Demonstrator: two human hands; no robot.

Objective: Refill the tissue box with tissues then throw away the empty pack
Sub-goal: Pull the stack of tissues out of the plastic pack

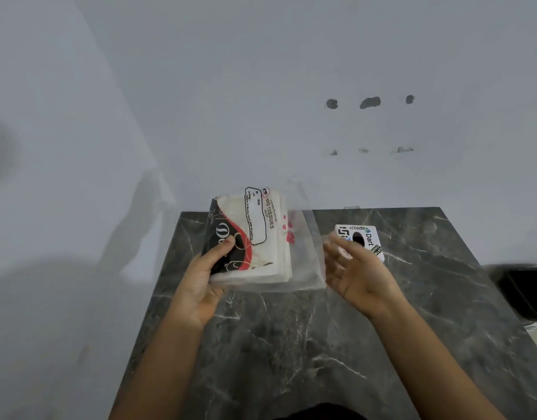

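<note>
The left hand [200,277] held the tissue pack [249,237] in its grip above the dark marble bench [291,344]. The right hand [361,274] was released, partly hiding the white tissue box [362,237] behind.

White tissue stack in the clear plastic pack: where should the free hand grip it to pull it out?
Grip the white tissue stack at its exposed right edge, coming from the right. The clear plastic pack looks loose and open there, the left hand clamps the opposite end, and the right hand is open alongside.
</note>
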